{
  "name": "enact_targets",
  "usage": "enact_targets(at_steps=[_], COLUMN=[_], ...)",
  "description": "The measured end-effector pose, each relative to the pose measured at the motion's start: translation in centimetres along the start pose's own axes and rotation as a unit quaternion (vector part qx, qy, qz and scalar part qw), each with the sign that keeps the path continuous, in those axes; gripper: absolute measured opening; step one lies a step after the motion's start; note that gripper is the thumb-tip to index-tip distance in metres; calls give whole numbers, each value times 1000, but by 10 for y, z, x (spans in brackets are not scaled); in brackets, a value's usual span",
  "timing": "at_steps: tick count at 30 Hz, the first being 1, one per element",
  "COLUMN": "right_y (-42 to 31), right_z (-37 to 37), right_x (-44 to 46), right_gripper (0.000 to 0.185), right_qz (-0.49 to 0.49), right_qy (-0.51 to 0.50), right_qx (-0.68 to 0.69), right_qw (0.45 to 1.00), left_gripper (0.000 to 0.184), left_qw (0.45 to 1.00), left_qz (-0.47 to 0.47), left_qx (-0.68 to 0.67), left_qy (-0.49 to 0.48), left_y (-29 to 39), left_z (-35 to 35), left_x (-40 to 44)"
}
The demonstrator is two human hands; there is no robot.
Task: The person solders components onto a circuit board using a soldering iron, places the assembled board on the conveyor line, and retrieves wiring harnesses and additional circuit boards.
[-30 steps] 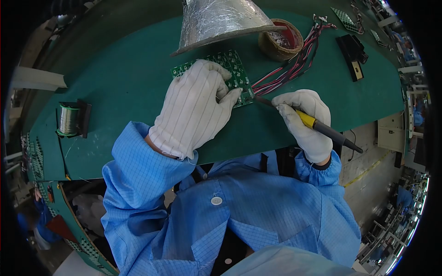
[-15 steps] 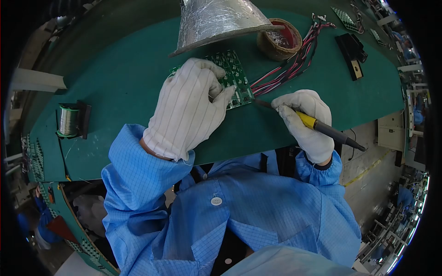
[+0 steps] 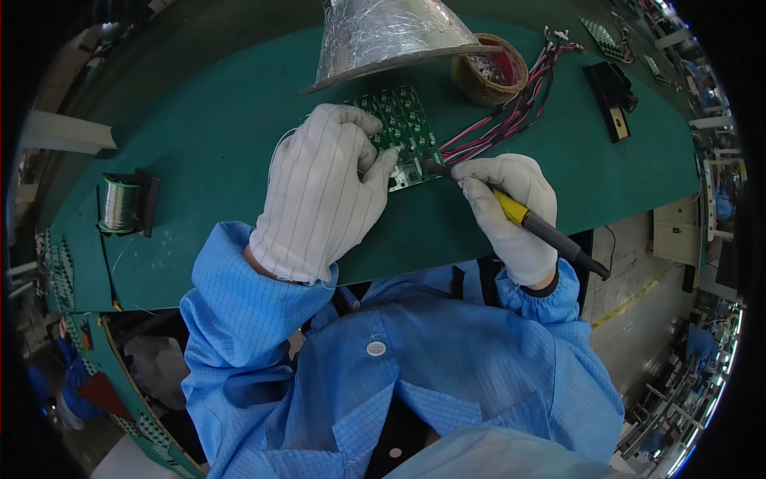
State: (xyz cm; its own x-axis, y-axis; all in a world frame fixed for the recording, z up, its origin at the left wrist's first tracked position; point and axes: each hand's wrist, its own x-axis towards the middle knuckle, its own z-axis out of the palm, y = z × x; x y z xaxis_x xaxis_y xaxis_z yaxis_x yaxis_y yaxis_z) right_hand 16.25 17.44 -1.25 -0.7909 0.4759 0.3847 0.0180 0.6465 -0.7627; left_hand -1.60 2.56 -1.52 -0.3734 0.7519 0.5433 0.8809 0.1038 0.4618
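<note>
A green circuit board (image 3: 415,132) with rows of small components lies on the green bench mat. My left hand (image 3: 323,188), in a striped white glove, rests over its left part with fingers curled and thumb bent toward the board. Whatever those fingers grip is hidden; a thin pale strand (image 3: 277,145) arcs beside the glove. In my gloved right hand (image 3: 515,211) is a soldering iron (image 3: 515,209) with a yellow and dark handle. Its front end points left over the board's lower right corner; I cannot tell whether the tip touches.
Behind the board stands a foil-covered cone (image 3: 399,36), beside a round brown pot (image 3: 488,72). Red, black and white wires (image 3: 511,120) run right of the board. A black holder (image 3: 610,100) lies farther right, and a solder wire spool (image 3: 120,206) stands at left.
My right hand has moved left with the soldering iron, bringing its front end over the board's corner. My left hand has shifted slightly, and the pale strand now shows beside it.
</note>
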Motion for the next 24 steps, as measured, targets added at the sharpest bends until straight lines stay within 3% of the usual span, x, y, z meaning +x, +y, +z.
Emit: enact_targets(at_steps=[2, 24], right_y=[1, 3], right_z=[2, 0], right_x=[2, 3], right_gripper=[11, 14], right_qz=[-11, -31], right_qy=[8, -14], right_qx=[-27, -32], right_qw=[1000, 999], left_gripper=[22, 24], left_qw=[999, 998], left_qz=[-42, -49], left_qx=[-11, -1], left_qy=[-9, -51], left_y=[1, -2], left_z=[2, 8], left_x=[-1, 1])
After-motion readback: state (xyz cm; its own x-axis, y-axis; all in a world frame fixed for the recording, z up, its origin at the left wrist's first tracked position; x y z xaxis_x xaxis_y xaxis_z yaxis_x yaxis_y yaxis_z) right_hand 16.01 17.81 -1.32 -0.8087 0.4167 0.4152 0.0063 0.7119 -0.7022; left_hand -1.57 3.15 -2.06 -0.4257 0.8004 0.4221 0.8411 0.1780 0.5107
